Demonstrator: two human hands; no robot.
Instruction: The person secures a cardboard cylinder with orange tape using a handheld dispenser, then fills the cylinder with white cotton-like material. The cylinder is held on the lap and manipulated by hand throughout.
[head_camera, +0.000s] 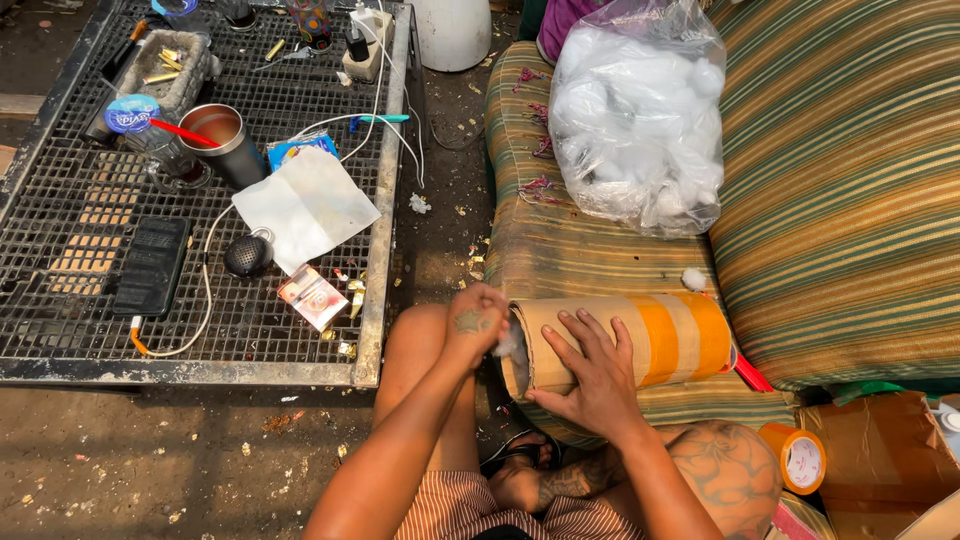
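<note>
While the striped sofa (840, 200) spreads widest behind and to the right of the grip, a clear plastic bag of white stuffing (640, 115) sits on its seat above the right hand. To the left of the grip stands the metal-mesh worktop (60, 280), carrying a steel cup (228, 140), a white paper sheet (308, 205), a black flat case (152, 265), a small black round speaker (247, 256) and white cables (385, 120).

Between both hands lies the cardboard tube (625, 340), on its side at the sofa's front edge, wrapped in 2 orange tape bands near its far end. The right hand (595, 375) lies flat and spread on the tube's side just behind its open mouth, steadying it rather than closing round it. The left hand (478, 320) is bunched into a closed grip at the mouth, pinching a tuft of white stuffing (510, 343) that touches the rim. Below and right of the right hand, an orange tape roll (797, 457) rests beside a cardboard box (880, 460).
</note>
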